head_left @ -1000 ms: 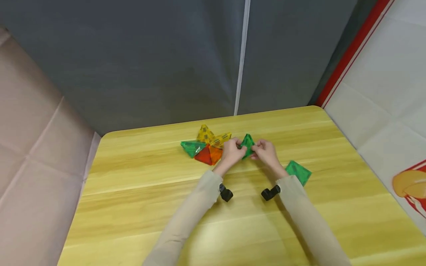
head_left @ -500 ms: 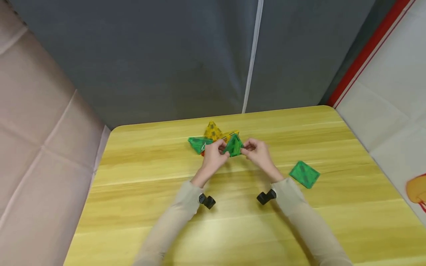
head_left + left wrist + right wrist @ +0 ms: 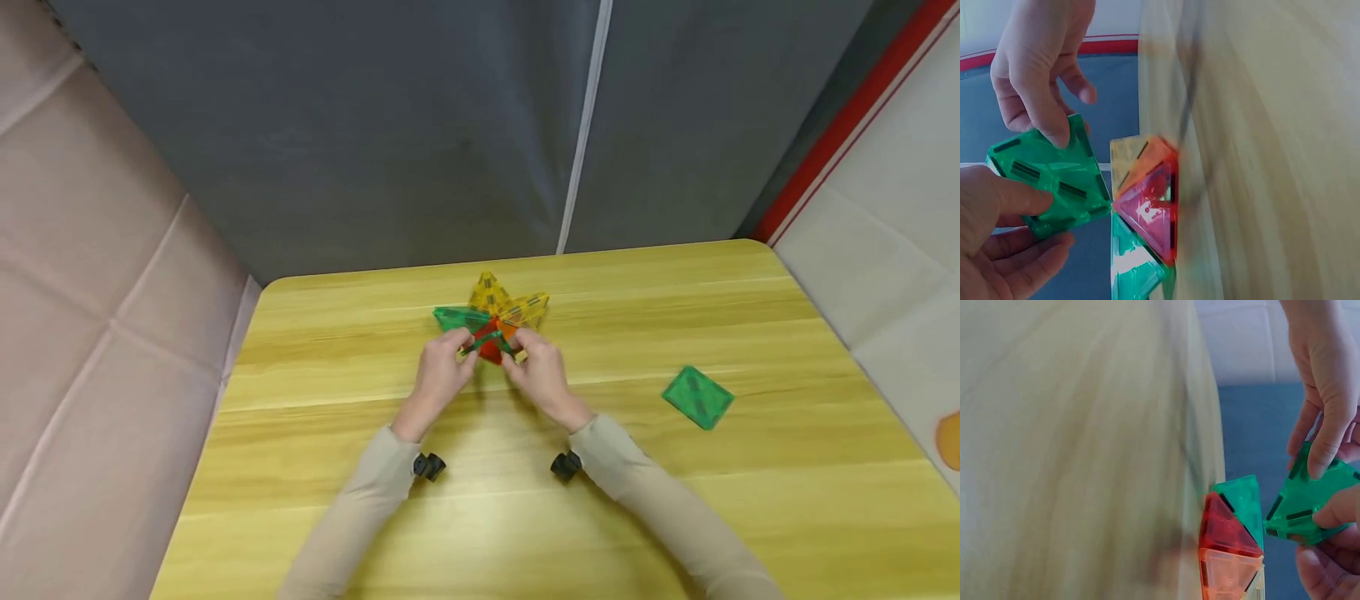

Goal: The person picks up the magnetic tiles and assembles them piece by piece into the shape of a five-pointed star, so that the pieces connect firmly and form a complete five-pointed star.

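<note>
Both hands hold a piece of joined green translucent magnetic tiles point(image 3: 1079, 165), raised above the table. My left hand point(image 3: 438, 371) pinches its left side between thumb and fingers. On the opposite side, my right hand point(image 3: 545, 372) pinches it too. Just beyond the hands stands a star-like cluster of magnetic tiles: yellow points point(image 3: 488, 293), a green point point(image 3: 459, 317), a red part point(image 3: 1150, 209) and an orange part point(image 3: 1229, 572). In the wrist views, a corner of the held piece is close to the cluster's top; whether they touch, I cannot tell.
A flat green tile point(image 3: 698, 397) lies on the wooden table point(image 3: 480, 517), to the right of the hands. A dark grey curtain point(image 3: 360, 150) hangs behind the table. Pale panels border it left and right.
Both hands have carried the green piece left to the cluster and tipped it, so it now appears edge-on in the head view. The head view has shifted slightly.
</note>
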### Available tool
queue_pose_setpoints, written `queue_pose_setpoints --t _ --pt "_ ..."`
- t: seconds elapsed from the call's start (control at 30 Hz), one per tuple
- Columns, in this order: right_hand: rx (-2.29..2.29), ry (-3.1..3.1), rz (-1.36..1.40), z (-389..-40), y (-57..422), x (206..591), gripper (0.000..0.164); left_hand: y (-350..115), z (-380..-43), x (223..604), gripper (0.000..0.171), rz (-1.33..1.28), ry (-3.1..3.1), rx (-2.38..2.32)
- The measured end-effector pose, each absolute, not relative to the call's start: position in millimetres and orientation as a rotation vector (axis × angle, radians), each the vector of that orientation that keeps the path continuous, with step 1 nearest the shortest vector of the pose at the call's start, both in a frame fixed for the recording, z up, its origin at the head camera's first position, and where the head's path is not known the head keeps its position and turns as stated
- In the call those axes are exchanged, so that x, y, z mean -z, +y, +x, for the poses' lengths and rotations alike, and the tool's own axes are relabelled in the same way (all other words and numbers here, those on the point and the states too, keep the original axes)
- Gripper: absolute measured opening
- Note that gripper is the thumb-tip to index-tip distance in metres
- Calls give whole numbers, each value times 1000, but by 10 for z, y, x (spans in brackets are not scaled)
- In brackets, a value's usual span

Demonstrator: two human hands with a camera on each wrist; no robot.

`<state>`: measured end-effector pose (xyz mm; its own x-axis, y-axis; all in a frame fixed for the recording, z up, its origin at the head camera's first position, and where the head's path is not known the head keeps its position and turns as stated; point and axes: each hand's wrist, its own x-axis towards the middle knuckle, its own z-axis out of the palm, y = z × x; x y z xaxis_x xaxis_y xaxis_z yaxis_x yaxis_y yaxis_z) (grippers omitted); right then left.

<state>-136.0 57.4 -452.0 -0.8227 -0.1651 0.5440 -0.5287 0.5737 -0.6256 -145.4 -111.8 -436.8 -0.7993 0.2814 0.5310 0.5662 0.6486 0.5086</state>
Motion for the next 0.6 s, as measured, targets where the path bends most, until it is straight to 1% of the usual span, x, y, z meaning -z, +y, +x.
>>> queue_pose_setpoints --t 0.33,0.6 --pt "-925 -2352 647 -1374 551 4625 25 -1258 -1576 4394 14 -765 -2460 819" --pt "-866 -2352 657 -1424 474 4642 29 -1256 -1636 4443 16 -795 -2476 755"
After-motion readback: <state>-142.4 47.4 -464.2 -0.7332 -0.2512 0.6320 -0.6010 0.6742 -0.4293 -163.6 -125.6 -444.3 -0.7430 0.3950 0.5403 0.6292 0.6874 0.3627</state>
